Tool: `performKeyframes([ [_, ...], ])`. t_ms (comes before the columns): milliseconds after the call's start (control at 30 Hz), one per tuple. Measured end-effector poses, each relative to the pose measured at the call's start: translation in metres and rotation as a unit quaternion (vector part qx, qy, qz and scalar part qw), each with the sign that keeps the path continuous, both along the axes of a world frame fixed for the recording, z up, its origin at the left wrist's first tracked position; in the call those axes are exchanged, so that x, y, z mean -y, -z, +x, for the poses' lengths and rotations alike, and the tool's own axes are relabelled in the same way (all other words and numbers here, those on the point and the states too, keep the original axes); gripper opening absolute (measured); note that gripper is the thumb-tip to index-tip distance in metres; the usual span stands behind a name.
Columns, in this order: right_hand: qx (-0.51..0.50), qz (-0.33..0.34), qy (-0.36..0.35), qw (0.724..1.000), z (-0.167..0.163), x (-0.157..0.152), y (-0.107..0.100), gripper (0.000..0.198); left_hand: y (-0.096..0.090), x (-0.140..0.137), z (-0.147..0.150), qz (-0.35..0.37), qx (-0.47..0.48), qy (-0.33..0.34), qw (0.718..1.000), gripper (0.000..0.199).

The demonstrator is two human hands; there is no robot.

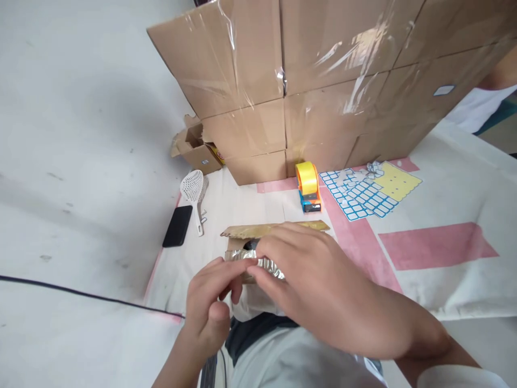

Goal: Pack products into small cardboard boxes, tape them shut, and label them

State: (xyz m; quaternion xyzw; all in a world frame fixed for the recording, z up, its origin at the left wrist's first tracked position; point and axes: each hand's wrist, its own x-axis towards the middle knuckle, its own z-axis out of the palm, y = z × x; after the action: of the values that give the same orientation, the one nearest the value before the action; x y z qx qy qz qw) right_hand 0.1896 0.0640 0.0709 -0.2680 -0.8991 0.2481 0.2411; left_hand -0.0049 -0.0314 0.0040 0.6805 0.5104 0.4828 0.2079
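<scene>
A small cardboard box (pixel 274 230) with its top partly open lies on the table edge in front of me. Its far flap stands raised, and a dark thing shows inside. Shiny clear tape covers the near flap (pixel 237 255). My left hand (pixel 212 293) has its index finger laid along that flap, with the other fingers curled at the box's near left side; its thumb stands apart. From above, my right hand (pixel 311 269) is closed over the right part of the box, thumb and fingers at the taped edge. It hides much of the box.
Stacked large cartons (pixel 258 129) wrapped in clear film stand behind. Before them sit a yellow tape roll in its dispenser (pixel 308 186) and label sheets (pixel 363 188). At left lie a white slotted skimmer (pixel 193 187), a black phone (pixel 177 226) and an opened carton (pixel 197 153).
</scene>
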Motion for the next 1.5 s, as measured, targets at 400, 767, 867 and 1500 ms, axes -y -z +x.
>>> performKeyframes([
  [400, -0.063, -0.094, -0.057, 0.992, -0.018, -0.002, 0.014, 0.03, 0.011, 0.011, 0.014, 0.043, 0.018, -0.197, 0.979, 0.052],
  [767, 0.042, -0.03, -0.132, 0.99, 0.034, -0.049, -0.015, 0.026, 0.005, -0.014, -0.01, 0.024, -0.413, -0.015, 0.91, 0.051],
  [867, 0.109, -0.051, -0.194, 0.974, 0.023, -0.068, -0.004, 0.025, 0.015, -0.007, -0.014, 0.002, -0.424, 0.01, 0.905, 0.061],
  [1500, 0.247, 0.048, -0.15, 0.956, -0.025, -0.075, 0.034, 0.027, 0.035, -0.004, 0.017, 0.076, -0.364, -0.083, 0.925, 0.033],
])
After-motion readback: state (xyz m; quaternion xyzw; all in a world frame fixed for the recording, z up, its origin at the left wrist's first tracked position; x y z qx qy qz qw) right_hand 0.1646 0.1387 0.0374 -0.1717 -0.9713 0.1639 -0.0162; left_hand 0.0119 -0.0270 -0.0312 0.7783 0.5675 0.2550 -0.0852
